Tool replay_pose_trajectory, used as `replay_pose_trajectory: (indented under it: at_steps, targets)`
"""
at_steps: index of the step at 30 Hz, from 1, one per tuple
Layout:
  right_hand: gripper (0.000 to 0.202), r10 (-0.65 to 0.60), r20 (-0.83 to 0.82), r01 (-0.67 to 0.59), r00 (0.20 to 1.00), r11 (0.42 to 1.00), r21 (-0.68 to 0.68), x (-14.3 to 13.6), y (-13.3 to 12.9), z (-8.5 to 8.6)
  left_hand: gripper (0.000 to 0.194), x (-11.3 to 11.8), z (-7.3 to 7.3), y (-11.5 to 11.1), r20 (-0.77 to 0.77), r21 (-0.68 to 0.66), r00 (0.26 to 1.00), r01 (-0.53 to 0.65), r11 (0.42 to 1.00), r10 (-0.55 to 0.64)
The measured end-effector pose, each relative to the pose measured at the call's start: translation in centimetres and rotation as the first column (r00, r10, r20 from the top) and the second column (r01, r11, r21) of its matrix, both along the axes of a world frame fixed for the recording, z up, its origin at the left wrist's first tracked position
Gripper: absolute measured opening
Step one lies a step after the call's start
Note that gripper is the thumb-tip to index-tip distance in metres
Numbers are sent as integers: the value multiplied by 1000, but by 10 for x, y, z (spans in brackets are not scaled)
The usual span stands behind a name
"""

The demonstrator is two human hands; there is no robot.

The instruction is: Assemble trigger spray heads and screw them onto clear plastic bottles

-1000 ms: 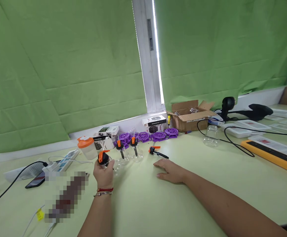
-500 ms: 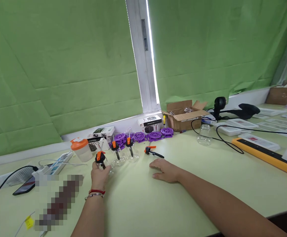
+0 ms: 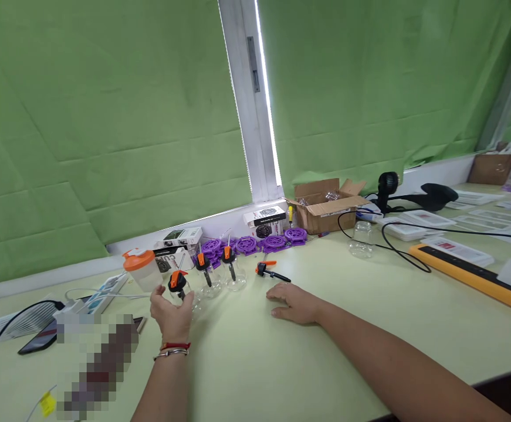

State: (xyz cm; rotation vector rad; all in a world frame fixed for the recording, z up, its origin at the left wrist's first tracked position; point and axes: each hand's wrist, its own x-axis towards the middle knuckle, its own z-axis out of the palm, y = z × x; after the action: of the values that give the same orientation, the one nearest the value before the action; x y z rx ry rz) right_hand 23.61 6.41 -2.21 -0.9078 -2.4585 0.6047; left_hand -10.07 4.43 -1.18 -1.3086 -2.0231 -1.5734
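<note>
My left hand (image 3: 171, 313) is open around a small clear jar with a black-and-orange lid (image 3: 178, 282), thumb and fingers spread on either side of it. Whether the palm touches the jar is hidden. Just beyond, two similar lidded jars, a middle one (image 3: 204, 269) and a right one (image 3: 229, 264), stand upright with thin sticks rising from their tops. My right hand (image 3: 294, 303) lies open, palm down on the table, holding nothing. Right beyond its fingers is a loose black-and-orange lid (image 3: 273, 272) with a black stem, lying on its side.
Purple round plastic parts (image 3: 246, 245) line the wall beside printed boxes (image 3: 266, 223). An orange-capped shaker cup (image 3: 143, 269) stands left, near a power strip (image 3: 105, 292). To the right are an open carton (image 3: 325, 220), a clear jar without lid (image 3: 362, 239), cables and a yellow-orange bar (image 3: 470, 278).
My left hand has opened, its fingers spreading leftward away from the jar, which stays upright in place. The right hand has not moved. The view has shifted slightly.
</note>
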Motion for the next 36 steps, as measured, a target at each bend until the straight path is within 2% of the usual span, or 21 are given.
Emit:
replay_pose_trajectory:
  at_steps: [3,5,7,10,13,15,17,18,20,23,25,27,28,30,36]
  targets:
    - [36,-6,-16,6,1000,1000,7,0,1,1,80,15,13,-10,-66,157,996,-52,986,63]
    - [34,-11,-18,12,1000,1000,17,0,1,2,86,27,21,-16,-135,260,988,-43,965,81]
    - [34,-21,-15,21,1000,999,30,0,2,3,87,38,27,-21,-236,321,970,15,947,64]
    - [35,-50,-28,51,998,998,33,0,2,3,82,57,31,-26,-401,318,915,175,932,-35]
    - [32,-105,-89,107,990,994,20,0,2,2,73,77,29,-29,-527,229,827,359,905,-195]
    - [28,-181,-169,188,969,982,27,2,6,2,63,88,23,-30,-568,67,735,490,869,-370]
    - [26,-320,-283,344,904,938,37,9,15,1,53,97,16,-31,-534,-168,636,566,807,-557]
    - [26,-412,-351,452,841,892,35,15,23,1,50,100,12,-31,-489,-298,584,586,753,-648]
    - [26,-594,-476,676,648,737,1,35,39,-1,49,103,4,-31,-347,-545,491,587,598,-799]
    - [33,-777,-575,904,256,402,-142,78,62,-7,55,101,-5,-29,-122,-773,423,527,353,-898]
    - [39,-835,-548,959,42,188,-213,107,72,-14,60,99,-8,-26,-49,-832,420,484,269,-906]
    - [45,-862,-496,970,-100,27,-243,127,77,-22,65,97,-8,-24,-28,-858,435,451,245,-900]
    - [48,-866,-475,965,-155,-30,-261,134,79,-26,67,96,-8,-24,-22,-866,444,439,239,-896]
    - [56,-866,-459,962,-198,-82,-259,140,82,-31,70,94,-7,-23,-7,-875,459,428,227,-889]
    - [72,-923,-321,963,-211,-140,-231,142,91,-32,71,89,-4,-24,48,-848,445,491,199,-894]
